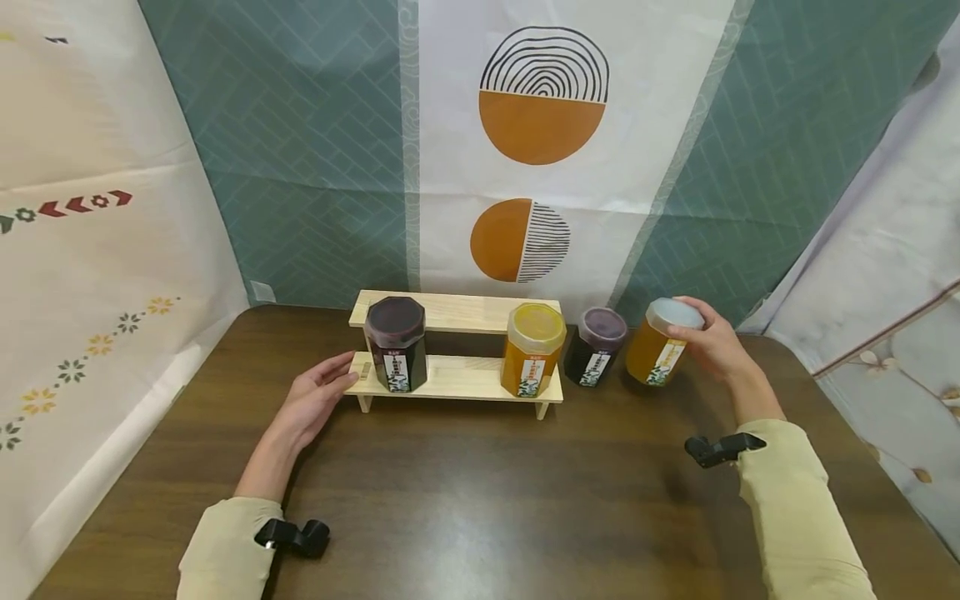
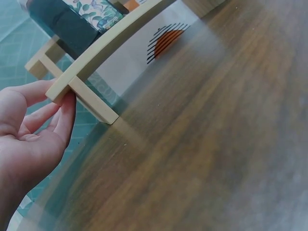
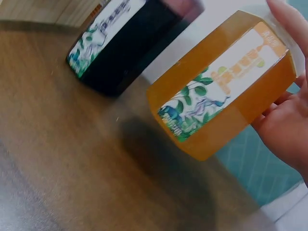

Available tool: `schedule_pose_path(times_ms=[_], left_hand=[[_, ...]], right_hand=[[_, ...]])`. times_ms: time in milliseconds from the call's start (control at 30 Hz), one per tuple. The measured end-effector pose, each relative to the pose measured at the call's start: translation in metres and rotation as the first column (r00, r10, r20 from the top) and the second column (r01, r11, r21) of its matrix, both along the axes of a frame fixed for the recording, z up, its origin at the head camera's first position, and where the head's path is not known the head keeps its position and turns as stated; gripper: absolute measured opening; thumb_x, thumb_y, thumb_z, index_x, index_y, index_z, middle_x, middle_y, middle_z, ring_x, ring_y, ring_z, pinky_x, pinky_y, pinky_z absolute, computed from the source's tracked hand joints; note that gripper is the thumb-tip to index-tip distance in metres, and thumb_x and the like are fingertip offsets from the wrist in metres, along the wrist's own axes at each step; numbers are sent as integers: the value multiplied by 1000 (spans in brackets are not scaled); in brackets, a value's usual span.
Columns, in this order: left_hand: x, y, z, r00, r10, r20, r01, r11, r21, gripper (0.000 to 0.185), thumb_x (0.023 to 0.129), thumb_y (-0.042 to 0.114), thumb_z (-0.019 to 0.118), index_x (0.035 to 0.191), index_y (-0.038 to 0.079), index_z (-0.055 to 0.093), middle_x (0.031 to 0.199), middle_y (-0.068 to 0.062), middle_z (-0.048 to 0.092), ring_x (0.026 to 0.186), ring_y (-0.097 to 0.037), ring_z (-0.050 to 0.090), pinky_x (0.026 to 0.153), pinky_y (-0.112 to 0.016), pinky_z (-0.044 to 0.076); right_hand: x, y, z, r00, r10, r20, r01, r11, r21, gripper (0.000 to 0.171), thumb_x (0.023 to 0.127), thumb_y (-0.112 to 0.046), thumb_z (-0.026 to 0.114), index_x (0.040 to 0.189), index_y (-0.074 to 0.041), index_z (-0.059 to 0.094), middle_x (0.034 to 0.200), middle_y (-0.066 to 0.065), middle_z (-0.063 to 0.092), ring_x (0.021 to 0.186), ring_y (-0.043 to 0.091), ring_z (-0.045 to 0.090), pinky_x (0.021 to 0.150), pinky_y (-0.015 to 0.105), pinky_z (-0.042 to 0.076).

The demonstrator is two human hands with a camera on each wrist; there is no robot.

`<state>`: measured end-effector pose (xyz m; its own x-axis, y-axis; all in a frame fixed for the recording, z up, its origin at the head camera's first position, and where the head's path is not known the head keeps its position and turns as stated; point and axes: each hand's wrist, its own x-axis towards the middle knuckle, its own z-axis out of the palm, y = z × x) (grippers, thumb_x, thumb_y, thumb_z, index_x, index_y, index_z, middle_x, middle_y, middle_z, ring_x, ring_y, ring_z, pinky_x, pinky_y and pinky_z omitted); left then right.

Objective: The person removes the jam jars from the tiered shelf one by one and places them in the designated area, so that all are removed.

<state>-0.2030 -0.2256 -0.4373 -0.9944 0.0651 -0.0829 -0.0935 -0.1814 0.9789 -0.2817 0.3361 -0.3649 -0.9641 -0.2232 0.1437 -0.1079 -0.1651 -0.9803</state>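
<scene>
My right hand (image 1: 715,342) grips an amber jar with a whitish lid (image 1: 663,346) by its upper part, at the right of the head view. The jar tilts, and in the right wrist view its labelled side (image 3: 219,86) faces the camera above a shadow. Left of it stands a dark jar with a purple lid (image 1: 597,346). At the other end, my left hand (image 1: 318,398) pinches the left end of a two-tier wooden rack (image 1: 457,379). On the rack's lower board are a dark jar (image 1: 396,343) at left and a yellow-lidded amber jar (image 1: 533,350) at right.
The rack stands toward the back of a brown wooden table (image 1: 465,492). Behind it hangs a green and white patterned cloth (image 1: 322,208). Pale printed cloths border the left (image 1: 90,292) and right (image 1: 885,350) sides.
</scene>
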Motion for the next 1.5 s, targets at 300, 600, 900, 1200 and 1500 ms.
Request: schedule_pose_path(times_ms=[300,600,900,1200,1500], left_hand=[[1,0,0,1000,4,-5,-4,1000,-11,60,89,12,58,138,-5,27,134,-19,31,109,-11,44,86,-19,41],[-1,0,-4,1000,8,-15,-8,1000,-13,58,90,10,57,138,-6,28,133,-19,32,111,-13,42,86,-18,40],[-1,1,-3,1000,6,-10,-6,1000,-17,59,90,12,57,138,-5,27,135,-19,30,113,-14,41,87,-18,40],[1,0,-4,1000,15,-9,-15,1000,-8,58,90,10,56,138,-6,27,131,-17,34,109,-10,44,85,-18,41],[0,1,-2,1000,18,16,-18,1000,7,60,89,11,58,138,-5,28,132,-16,33,109,-11,44,85,-18,41]], right_hand=[[5,3,-25,1000,1,5,-2,997,80,51,79,15,58,116,-18,47,110,1,41,92,11,47,75,19,43],[6,4,-21,998,11,56,-22,979,203,53,81,10,59,118,-23,39,111,2,38,94,11,45,76,19,41],[8,11,4,996,38,78,-74,844,531,62,91,-16,56,142,-8,21,127,10,31,105,13,39,87,24,35],[22,-23,40,979,-168,-118,204,739,642,65,87,-41,58,136,-5,35,137,22,35,126,35,28,98,53,24],[37,-68,59,975,-121,-184,212,741,637,61,88,-38,57,135,-4,37,135,20,39,124,33,34,97,52,28]])
